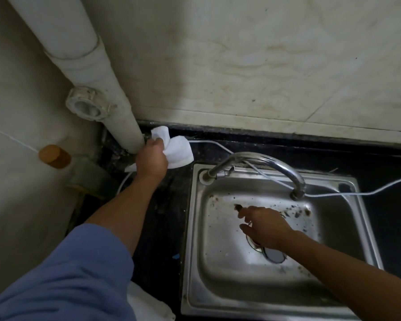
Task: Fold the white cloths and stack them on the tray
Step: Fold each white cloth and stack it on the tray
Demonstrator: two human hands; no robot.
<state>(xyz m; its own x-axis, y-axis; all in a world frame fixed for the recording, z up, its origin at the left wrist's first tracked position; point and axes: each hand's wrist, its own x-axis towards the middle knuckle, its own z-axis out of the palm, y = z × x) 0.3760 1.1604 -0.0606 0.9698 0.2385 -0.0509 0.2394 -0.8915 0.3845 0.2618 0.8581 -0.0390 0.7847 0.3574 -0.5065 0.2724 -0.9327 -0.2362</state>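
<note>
Steel sink point(347, 228) lower right, faucet point(264, 163) arching over it; white pipe point(97, 72) upper left; white cable point(333, 193) crossing counter point(391, 216).

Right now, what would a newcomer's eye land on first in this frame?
The bright white cloth, gripped by the left hand at the foot of the big white pipe in the back-left corner. Next, the stained steel sink under the curved faucet, with the right hand loosely open over its basin.
</note>
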